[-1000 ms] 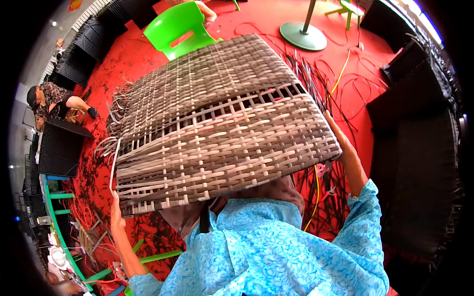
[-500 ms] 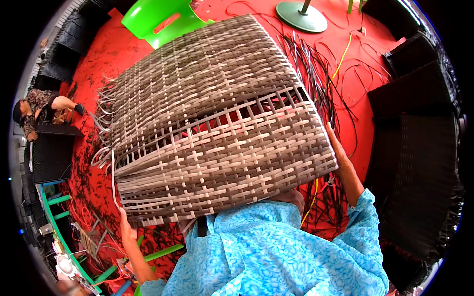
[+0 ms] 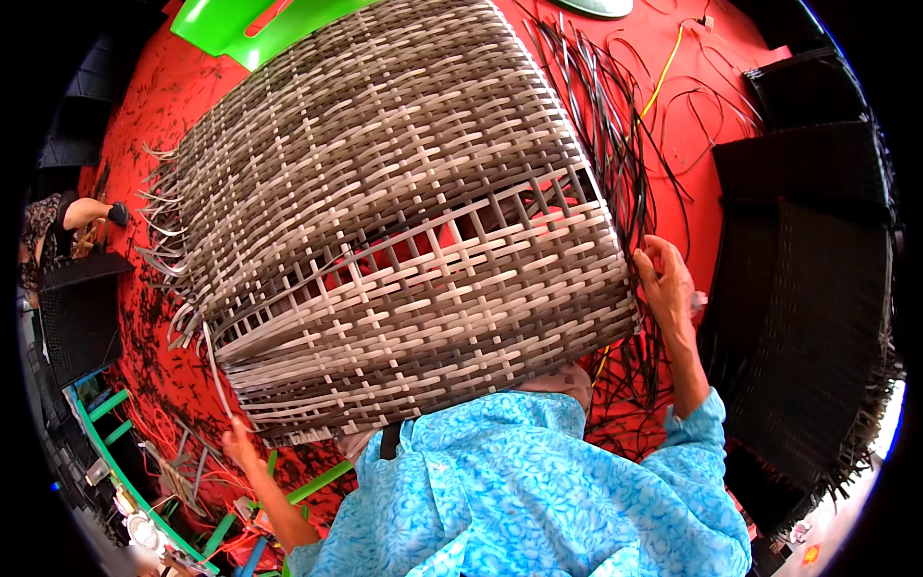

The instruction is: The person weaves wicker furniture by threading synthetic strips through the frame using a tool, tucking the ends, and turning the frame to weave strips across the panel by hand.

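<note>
A big woven panel (image 3: 385, 221) of grey-brown strips fills the middle of the view, tilted over the red floor (image 3: 144, 125). The right hand (image 3: 663, 284) grips its edge at 3 o'clock, fingers curled around the weave. The left hand (image 3: 237, 444) closes on a loose strip at the panel's 7 o'clock corner. Black strands (image 3: 615, 144) trail at 2 o'clock; a green chair (image 3: 240, 24) sits at 11.

Wicker-furniture weaving workshop. Shown by the half-woven rattan panel (image 3: 394, 221); loose black strands (image 3: 615, 144) and dark finished woven panels (image 3: 817, 317) are seen right of it, cuttings are scattered on the red floor (image 3: 144, 125) left of it.
</note>
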{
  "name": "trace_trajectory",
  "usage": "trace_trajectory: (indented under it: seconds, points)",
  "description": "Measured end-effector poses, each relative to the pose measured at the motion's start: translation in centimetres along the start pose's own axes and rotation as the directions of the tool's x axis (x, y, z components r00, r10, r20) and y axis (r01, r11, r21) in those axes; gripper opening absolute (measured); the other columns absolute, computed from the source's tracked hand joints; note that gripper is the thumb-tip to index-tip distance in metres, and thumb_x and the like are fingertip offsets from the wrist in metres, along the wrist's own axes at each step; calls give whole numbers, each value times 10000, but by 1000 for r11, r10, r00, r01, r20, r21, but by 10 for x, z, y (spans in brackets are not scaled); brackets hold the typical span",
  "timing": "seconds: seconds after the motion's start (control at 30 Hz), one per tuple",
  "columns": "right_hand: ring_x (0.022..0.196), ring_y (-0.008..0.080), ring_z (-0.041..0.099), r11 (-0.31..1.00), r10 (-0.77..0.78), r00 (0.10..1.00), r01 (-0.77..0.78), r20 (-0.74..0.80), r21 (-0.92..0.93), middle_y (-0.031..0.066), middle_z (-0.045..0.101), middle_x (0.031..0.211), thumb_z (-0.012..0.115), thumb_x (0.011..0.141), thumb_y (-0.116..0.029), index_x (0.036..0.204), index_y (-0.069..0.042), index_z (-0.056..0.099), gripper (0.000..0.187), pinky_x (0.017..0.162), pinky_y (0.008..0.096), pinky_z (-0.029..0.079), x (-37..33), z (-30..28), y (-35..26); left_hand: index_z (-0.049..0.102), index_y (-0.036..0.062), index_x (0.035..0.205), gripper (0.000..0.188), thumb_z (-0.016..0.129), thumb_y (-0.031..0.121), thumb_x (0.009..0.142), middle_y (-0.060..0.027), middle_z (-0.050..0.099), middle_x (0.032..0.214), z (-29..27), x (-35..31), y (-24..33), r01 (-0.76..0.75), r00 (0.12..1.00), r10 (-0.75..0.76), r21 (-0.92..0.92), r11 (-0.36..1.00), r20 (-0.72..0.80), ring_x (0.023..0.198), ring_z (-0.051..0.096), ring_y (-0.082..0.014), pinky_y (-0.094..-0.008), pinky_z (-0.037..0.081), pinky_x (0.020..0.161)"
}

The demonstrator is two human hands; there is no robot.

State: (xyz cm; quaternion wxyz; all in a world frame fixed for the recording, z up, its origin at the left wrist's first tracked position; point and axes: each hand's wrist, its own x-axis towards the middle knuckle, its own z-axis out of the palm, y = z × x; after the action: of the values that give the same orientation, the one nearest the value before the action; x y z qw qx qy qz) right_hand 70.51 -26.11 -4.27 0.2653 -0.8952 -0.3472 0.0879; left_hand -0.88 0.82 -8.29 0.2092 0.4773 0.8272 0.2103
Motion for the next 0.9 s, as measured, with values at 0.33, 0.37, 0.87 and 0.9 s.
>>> trace_trajectory:
  seconds: [0.33, 0.37, 0.87, 0.9]
  points:
    - [931, 275, 493, 915, -401, 806, 372, 435, 155, 110, 483, 1128, 771, 566, -294, 1274, -93, 395, 827, 779, 369, 452, -43, 69, -163, 643, 24, 869, 83, 610, 71, 809, -73, 597, 923, 176, -173, 320, -802, 290, 904, -436, 409, 315, 862, 573, -191, -297, 458, 761]
    - [965, 276, 469, 900, -433, 788, 406, 438, 160, 114, 461, 1161, 769, 564, -353, 1286, -88, 383, 860, 805, 388, 424, -47, 76, -166, 640, 25, 855, 80, 624, 56, 784, -87, 591, 902, 191, -190, 342, -828, 182, 938, -469, 307, 294, 841, 574, -211, -307, 455, 734]
    - [999, 313, 496, 892, -425, 905, 423, -23, 162, 134, 534, 1072, 631, 713, -71, 1078, -33, 533, 380, 871, 388, 405, 30, 54, -81, 546, 61, 792, 164, 632, 200, 775, -87, 591, 730, 249, -255, 422, -745, 102, 728, -433, 507, 678, 659, 583, -253, -353, 444, 567]
    - [1008, 315, 494, 894, -411, 910, 415, -57, 168, 136, 529, 1085, 629, 716, -75, 1094, -36, 529, 393, 882, 389, 402, 35, 56, -77, 550, 65, 813, 162, 628, 203, 780, -93, 603, 741, 244, -258, 421, -750, 92, 675, -395, 530, 732, 666, 596, -256, -349, 449, 553]
